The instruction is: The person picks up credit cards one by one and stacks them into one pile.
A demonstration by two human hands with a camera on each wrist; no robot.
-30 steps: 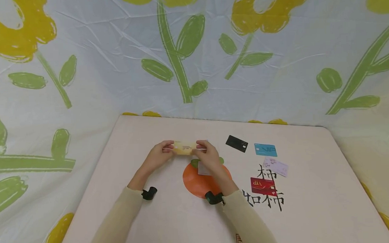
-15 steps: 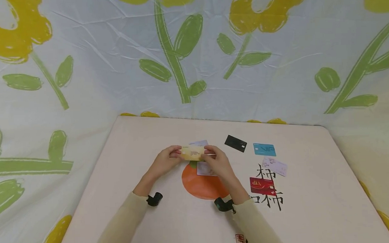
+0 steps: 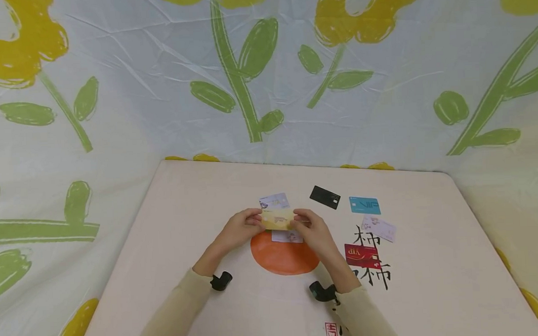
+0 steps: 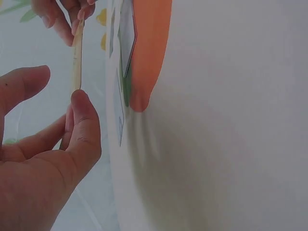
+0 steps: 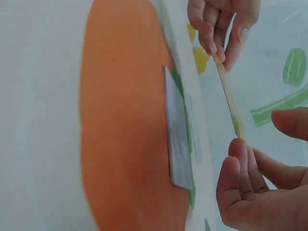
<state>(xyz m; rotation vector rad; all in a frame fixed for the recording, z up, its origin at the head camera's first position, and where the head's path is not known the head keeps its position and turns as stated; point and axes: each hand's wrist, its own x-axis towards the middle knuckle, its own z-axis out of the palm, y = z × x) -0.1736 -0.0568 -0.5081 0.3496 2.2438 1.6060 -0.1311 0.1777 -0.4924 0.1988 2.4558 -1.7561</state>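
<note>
A pale yellow card (image 3: 277, 219) hangs over the table between both hands, its printed face visible in the head view. My left hand (image 3: 240, 232) pinches its left end, and my right hand (image 3: 314, 231) pinches the right end. Seen nearly edge-on in the left wrist view, the card (image 4: 77, 62) runs from the left fingertips up to the other hand. A lilac card (image 3: 273, 200) lies just beyond it on the table. Another lilac card (image 3: 286, 237), partly hidden by the held one, lies on the orange persimmon print (image 3: 281, 259).
To the right lie a black card (image 3: 325, 197), a blue card (image 3: 365, 205), a pale flowered card (image 3: 380, 228) and a red VIP card (image 3: 362, 255). The pale pink table mat (image 3: 189, 185) bears black characters. A flower-patterned cloth (image 3: 160, 117) hangs behind.
Both hands have moved right and toward the body with the yellow card between them. The lilac card beyond, mostly covered before, now shows.
</note>
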